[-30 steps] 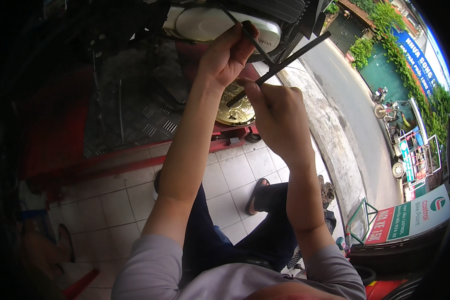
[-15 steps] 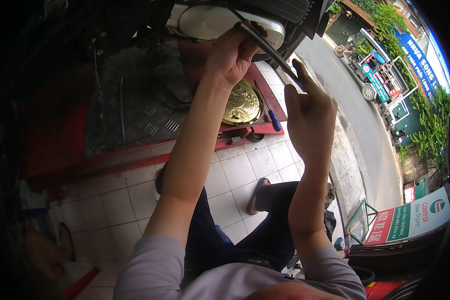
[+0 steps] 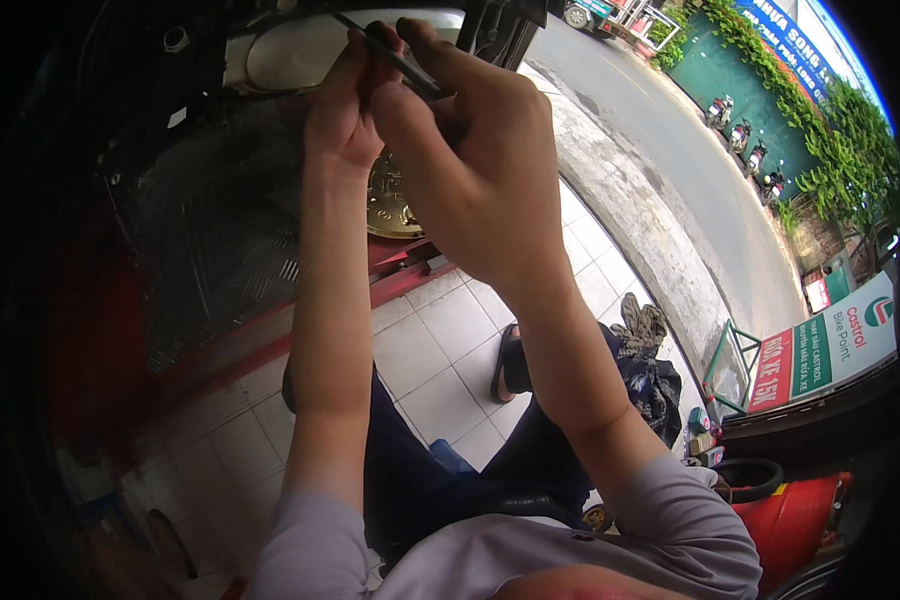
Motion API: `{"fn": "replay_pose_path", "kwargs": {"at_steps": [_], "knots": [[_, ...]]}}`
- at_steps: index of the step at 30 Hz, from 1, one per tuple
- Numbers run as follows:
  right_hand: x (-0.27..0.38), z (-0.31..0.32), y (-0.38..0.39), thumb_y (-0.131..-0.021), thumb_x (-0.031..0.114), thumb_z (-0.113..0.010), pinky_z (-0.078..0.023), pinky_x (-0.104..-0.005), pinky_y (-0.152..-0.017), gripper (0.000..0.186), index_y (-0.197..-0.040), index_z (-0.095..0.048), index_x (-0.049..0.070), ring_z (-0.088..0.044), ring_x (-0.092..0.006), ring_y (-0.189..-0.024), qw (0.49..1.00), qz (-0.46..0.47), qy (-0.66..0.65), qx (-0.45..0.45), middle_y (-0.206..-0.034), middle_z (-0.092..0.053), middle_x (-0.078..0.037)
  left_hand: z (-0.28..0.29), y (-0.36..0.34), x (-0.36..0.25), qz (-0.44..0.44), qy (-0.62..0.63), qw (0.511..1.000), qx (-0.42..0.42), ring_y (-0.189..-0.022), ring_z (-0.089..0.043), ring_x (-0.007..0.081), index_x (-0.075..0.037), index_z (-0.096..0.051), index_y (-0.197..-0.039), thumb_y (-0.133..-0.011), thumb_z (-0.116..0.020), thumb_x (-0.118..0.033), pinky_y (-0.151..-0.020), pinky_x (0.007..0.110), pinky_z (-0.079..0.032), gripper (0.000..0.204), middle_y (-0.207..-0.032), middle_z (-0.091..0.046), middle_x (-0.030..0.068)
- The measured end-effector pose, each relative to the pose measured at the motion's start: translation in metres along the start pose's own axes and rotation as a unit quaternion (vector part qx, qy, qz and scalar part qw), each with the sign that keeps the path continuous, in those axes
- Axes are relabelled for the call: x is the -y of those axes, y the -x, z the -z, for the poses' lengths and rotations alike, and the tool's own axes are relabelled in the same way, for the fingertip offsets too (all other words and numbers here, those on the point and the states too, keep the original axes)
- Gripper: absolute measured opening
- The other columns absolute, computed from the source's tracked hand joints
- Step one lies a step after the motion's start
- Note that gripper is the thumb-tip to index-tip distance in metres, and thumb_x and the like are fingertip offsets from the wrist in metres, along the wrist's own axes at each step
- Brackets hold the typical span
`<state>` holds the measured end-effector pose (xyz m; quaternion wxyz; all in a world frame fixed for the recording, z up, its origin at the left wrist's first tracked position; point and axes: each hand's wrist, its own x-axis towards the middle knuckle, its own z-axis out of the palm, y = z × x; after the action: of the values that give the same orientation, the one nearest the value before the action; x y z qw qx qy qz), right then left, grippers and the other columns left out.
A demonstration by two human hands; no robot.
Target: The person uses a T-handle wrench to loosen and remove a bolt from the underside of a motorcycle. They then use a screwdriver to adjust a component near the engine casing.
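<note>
Both my hands are raised at the top of the view, in front of a motorbike's pale, smooth side cover (image 3: 300, 58). A dark, slim rod (image 3: 400, 66), tapering toward its far upper-left end, runs slantwise through them. My left hand (image 3: 348, 115) pinches it near the thin end. Closer to me, my right hand (image 3: 485, 160) grips the thicker part, its thumb and forefinger along it. The near end is hidden in the right hand. Below the left hand, partly covered, a round gold embossed dish (image 3: 388, 205) lies on a red platform (image 3: 410, 268).
Dark textured plate (image 3: 220, 250) covers the platform's left part. A dark cloth bundle (image 3: 655, 385) sits on white tiles (image 3: 440, 335) at right. Beyond are a standing signboard (image 3: 820, 345), a red container (image 3: 795, 515) and a street with parked motorbikes (image 3: 740, 135). Another person's sandalled foot (image 3: 173, 540) shows dimly at left.
The view has swung, so the street sits higher. My right hand has moved up the rod, close to my left hand, and now covers the blue-handled screwdriver's place on the platform.
</note>
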<state>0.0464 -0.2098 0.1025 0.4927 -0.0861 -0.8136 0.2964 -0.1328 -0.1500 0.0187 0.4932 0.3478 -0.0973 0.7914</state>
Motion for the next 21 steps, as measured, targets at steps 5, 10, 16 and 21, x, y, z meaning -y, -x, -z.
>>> {"fn": "replay_pose_path", "kwargs": {"at_steps": [5,10,16,21], "knots": [[-0.023,0.026,0.02,-0.077,0.008,-0.059,-0.035,-0.0278,-0.043,0.045,-0.118,-0.058,-0.012,-0.043,-0.009,-0.039,0.986,-0.086,0.121,0.082,-0.044,-0.047,-0.008,0.001,-0.002,-0.004,-0.01,0.065,0.997,-0.033,-0.099,-0.066,0.0204,0.001,-0.058,-0.106,-0.097,-0.054,-0.012,-0.083,0.027,-0.059,0.017,-0.105,-0.065,0.0131],[-0.014,0.002,0.046,-0.076,0.004,-0.061,-0.036,-0.0296,-0.042,0.041,-0.117,-0.062,-0.003,-0.044,-0.0163,-0.034,0.971,-0.013,0.131,0.201,-0.044,-0.047,-0.011,-0.004,-0.003,-0.001,-0.003,0.055,0.996,-0.068,-0.095,-0.067,0.0196,0.0,-0.059,-0.105,-0.096,-0.057,-0.018,-0.081,0.028,-0.059,0.02,-0.101,-0.066,0.0114],[0.006,0.014,0.023,-0.077,0.002,-0.061,-0.029,-0.0227,-0.044,0.053,-0.13,-0.058,0.006,-0.031,-0.0056,-0.04,0.984,0.018,0.161,0.069,-0.044,-0.034,0.001,-0.008,0.001,-0.001,-0.015,-0.015,0.995,-0.102,-0.087,-0.068,0.0212,-0.001,-0.061,-0.103,-0.095,-0.058,-0.017,-0.077,0.029,-0.06,0.017,-0.093,-0.067,0.0119],[-0.019,0.035,0.02,-0.079,0.008,-0.064,-0.041,-0.028,-0.048,0.048,-0.126,-0.063,0.015,-0.043,-0.0133,-0.037,0.958,0.03,0.283,0.013,-0.044,-0.041,-0.004,-0.005,-0.003,0.001,-0.048,0.036,0.992,-0.113,-0.084,-0.068,0.0245,-0.001,-0.06,-0.104,-0.094,-0.06,-0.013,-0.076,0.031,-0.061,0.016,-0.092,-0.067,0.0131]]}}
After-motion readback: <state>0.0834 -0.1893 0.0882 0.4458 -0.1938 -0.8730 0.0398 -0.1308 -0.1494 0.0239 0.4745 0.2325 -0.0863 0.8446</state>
